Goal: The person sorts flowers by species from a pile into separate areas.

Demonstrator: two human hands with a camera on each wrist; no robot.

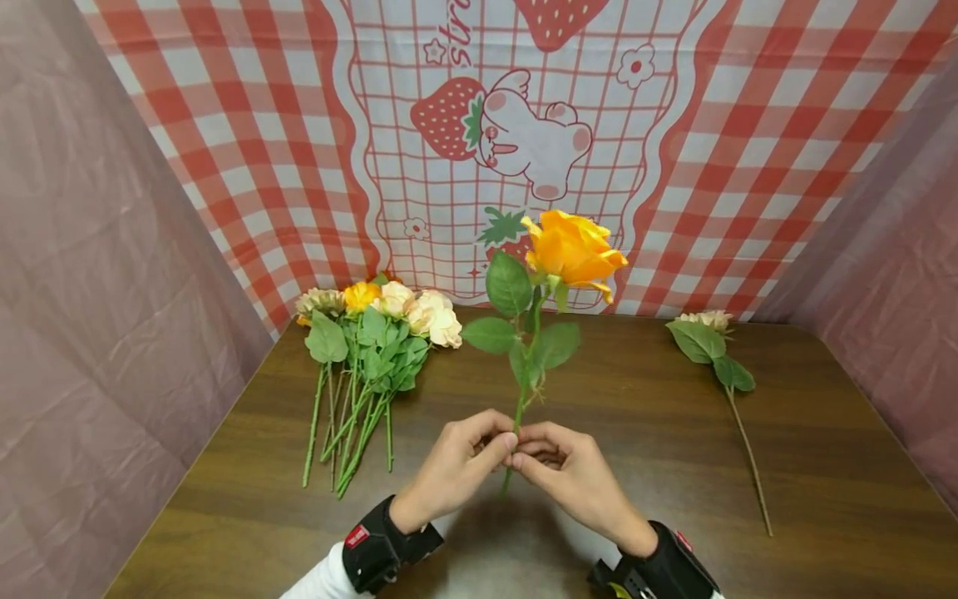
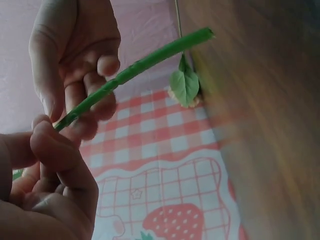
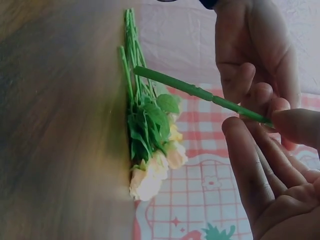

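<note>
An orange rose (image 1: 575,249) stands upright above the table, its bloom at the top and green leaves along the stem. My left hand (image 1: 458,466) pinches the lower stem between thumb and fingers. From the other side my right hand (image 1: 580,476) pinches the stem at nearly the same height, fingertips of both hands close together. In the left wrist view the bare stem end (image 2: 145,62) sticks out past the fingers, free and slightly bent. The right wrist view shows the same stem (image 3: 175,84) reaching out from the fingertips, with small nodes along it.
On the left of the wooden table (image 1: 599,399) lies a bunch of cream and orange flowers (image 1: 374,341), stems toward me. A single pale flower (image 1: 699,337) with a long thin stem lies at the right. A red-and-white checked cloth (image 1: 254,125) hangs behind.
</note>
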